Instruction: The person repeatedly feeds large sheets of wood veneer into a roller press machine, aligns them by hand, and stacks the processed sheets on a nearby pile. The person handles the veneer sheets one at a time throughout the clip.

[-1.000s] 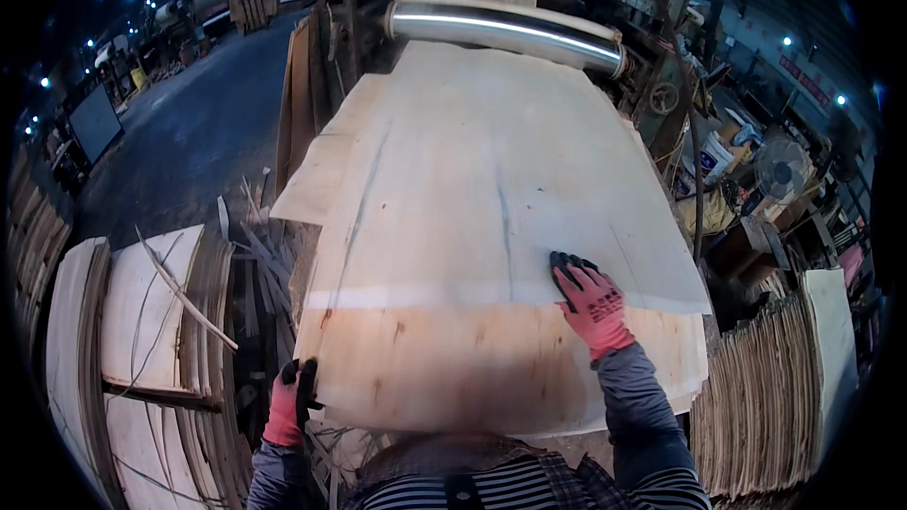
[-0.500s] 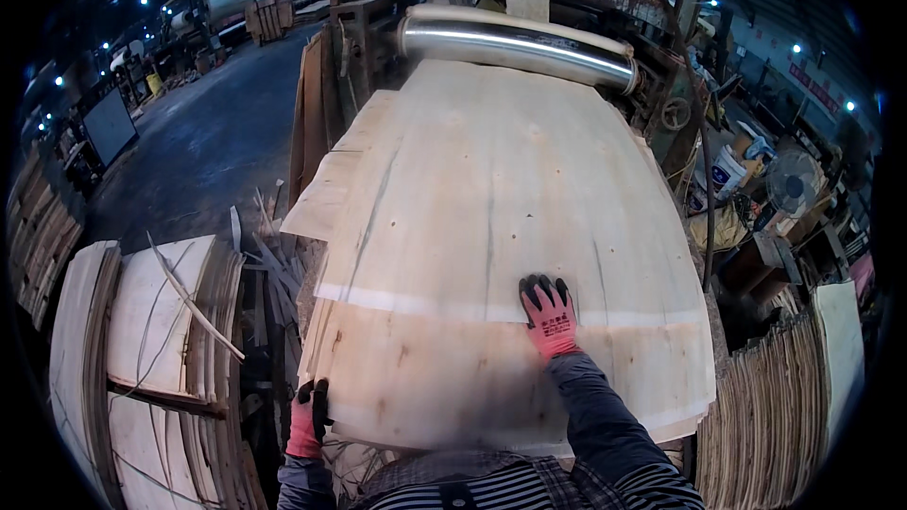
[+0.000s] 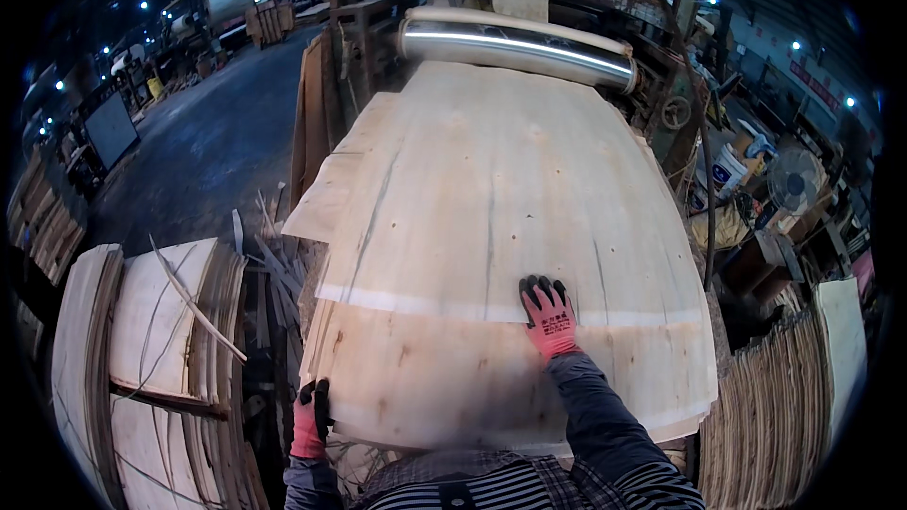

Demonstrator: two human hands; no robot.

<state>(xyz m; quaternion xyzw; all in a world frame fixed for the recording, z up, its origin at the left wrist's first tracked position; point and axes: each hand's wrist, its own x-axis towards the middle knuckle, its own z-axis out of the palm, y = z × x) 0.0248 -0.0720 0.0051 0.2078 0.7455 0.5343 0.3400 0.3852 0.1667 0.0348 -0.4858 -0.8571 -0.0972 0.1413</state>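
Observation:
A large pale wood veneer sheet (image 3: 491,198) lies in front of me, running up to a shiny metal roller. Its near edge forms a light band across other veneer sheets (image 3: 425,368) stacked beneath it. My right hand (image 3: 550,316), in a pink glove with black fingers, rests flat on that edge with its fingers spread. My left hand (image 3: 310,420), gloved alike, is beside the near left corner of the stack. Its fingers point upward, a little apart, and I see nothing held in them; its underside is hidden.
Beyond the sheet stands the machine with its metal roller (image 3: 515,47). Bundled veneer stacks (image 3: 161,331) stand at left, with loose strips beside them. More stacked sheets (image 3: 765,406) are at right, below a fan (image 3: 794,179) and clutter. A dark floor (image 3: 208,132) stretches away at far left.
My left hand has shifted very slightly to the right. My right hand and the veneer sheet hold their places. A dark shape behind the roller is gone from view.

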